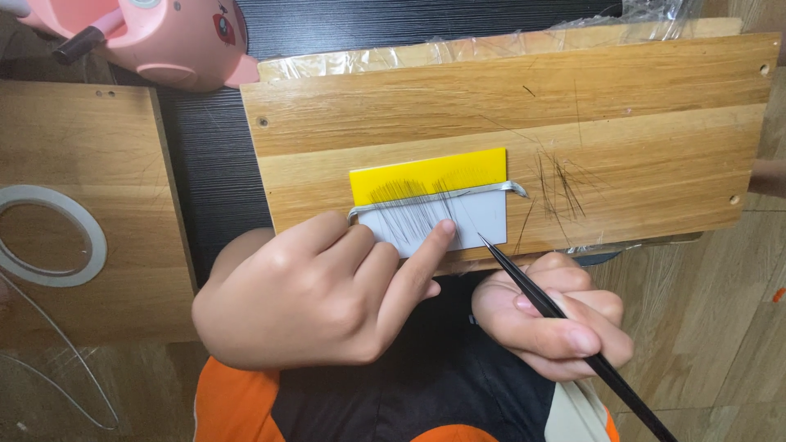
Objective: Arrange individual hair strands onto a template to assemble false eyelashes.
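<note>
Nearest to us, our right hand (555, 315) is curled closed around black tweezers (573, 334), pinched between thumb and fingers; their fine tip rests at the lower right corner of the card (430, 199), the handle running back past our lap. Our left hand (315, 290) lies loosely folded and holds nothing, its index fingertip (443, 232) pressing down on the card's pale lower half.

The card sits on the wooden board (508, 106), near its front edge. Its upper half is yellow, its lower half grey-white, and a strip of tape (491, 190) runs across it where the two colours meet. A row of thin dark hairs (405, 205) lies fanned across the card under the tape. Just to the right, a small loose bunch of hairs (561, 187) lies on the bare board.

Further left, a roll of tape (49, 236) rests on a second board (82, 164). At the far left corner stands a pink toy (164, 37).
</note>
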